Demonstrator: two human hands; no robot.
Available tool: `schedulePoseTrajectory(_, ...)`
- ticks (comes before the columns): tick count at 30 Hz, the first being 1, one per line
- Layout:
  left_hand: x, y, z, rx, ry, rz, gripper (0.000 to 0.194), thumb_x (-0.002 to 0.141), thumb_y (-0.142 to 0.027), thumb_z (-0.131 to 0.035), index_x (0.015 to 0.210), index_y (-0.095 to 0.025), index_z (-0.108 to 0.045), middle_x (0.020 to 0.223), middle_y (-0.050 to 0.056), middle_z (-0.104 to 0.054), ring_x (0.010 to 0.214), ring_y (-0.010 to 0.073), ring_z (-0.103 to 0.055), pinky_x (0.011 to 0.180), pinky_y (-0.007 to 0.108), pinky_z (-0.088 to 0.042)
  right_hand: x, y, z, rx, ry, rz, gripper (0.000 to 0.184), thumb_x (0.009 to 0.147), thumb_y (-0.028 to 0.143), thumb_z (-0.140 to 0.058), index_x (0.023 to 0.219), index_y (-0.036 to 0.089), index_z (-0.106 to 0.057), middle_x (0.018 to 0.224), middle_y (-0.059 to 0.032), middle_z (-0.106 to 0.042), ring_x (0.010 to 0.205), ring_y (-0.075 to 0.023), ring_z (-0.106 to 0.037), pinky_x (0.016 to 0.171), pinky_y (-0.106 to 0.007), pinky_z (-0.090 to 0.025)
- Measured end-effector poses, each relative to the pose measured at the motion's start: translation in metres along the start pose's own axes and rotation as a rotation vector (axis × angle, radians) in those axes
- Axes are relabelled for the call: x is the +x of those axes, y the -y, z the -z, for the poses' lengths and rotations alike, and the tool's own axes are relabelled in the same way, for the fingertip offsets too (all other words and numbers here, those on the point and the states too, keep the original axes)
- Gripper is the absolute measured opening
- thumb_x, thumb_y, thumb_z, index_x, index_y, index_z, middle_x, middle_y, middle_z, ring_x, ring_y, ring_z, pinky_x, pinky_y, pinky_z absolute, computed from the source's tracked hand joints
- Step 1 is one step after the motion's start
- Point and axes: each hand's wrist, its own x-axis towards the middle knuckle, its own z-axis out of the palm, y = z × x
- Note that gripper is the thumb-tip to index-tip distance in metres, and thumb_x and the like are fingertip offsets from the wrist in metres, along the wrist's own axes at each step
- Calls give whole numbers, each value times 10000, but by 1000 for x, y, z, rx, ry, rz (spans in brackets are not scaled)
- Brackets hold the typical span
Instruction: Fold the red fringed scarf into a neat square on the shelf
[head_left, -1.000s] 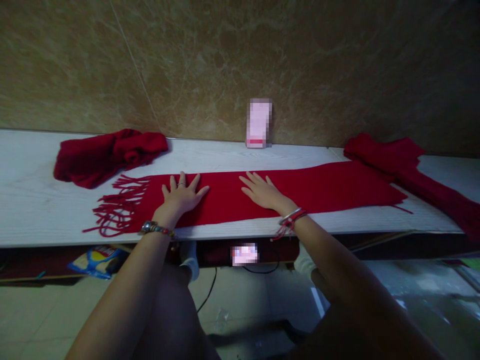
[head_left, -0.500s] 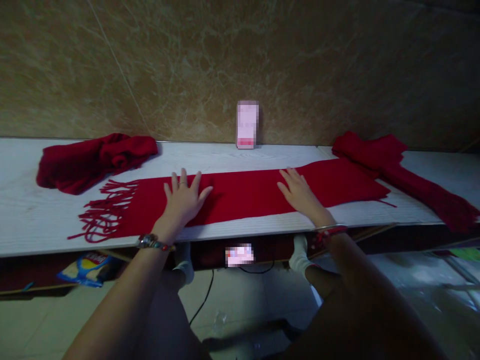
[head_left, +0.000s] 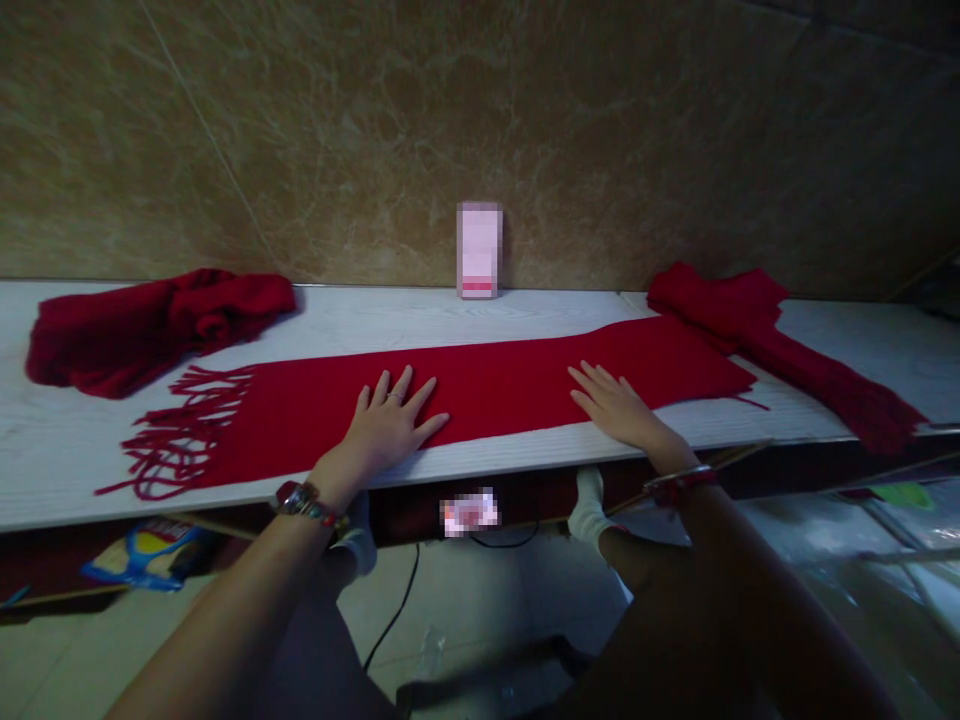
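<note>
A red scarf [head_left: 495, 390] lies spread in a long flat strip on the white wood-grain board, its fringe fanned out at the left end. My left hand [head_left: 390, 425] rests on the left-middle of the scarf with fingers spread. Toward its right half, my right hand [head_left: 611, 403] lies flat near the front edge, fingers stretched out. Neither hand grips the cloth. The far right end runs up to a bunched red cloth [head_left: 716, 300] with a fringed tail; whether the two are joined I cannot tell.
Another crumpled red cloth [head_left: 165, 325] sits at the board's [head_left: 375, 310] back left. A blurred pink-white upright object [head_left: 480, 250] leans on the marbled wall. Below the board are a blue snack bag [head_left: 150, 555], a blurred small object [head_left: 470, 511] and a black cable [head_left: 397, 610].
My left hand has slid right along the scarf. My right hand has shifted slightly right and nearer the front edge. The view has turned a little, moving the surroundings leftward.
</note>
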Motion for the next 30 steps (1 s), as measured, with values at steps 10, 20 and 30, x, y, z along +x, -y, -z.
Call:
schedulePoseTrajectory(10,19,-33,13,-62,27,-240,586,917,-553,-303,1447,-311,-245,1558,54,-87,1408,332,-59,1084,566,-193,9,38,10,196,-61,186,531,897,404,-381,1364,160,-447,1480,-120,-347,1373,-252,-272,1105,-470,-267)
schedulePoseTrajectory(20,30,-36,4,23,36,-202,578,929,-523,-280,1454,-286,-224,1546,72,-137,1403,332,-101,1091,562,-173,-22,71,18,92,-73,481,361,896,226,-458,1222,153,-594,1286,-98,-587,1223,-210,-504,1068,-414,-369)
schedulePoseTrajectory(30,51,-23,14,-3,64,-215,553,917,-474,-357,1424,-254,-327,1534,90,-214,1387,331,-201,1068,524,-259,-28,88,27,-13,-167,640,324,832,47,-503,1095,153,-659,1108,-95,-692,1006,-184,-640,923,-345,-502)
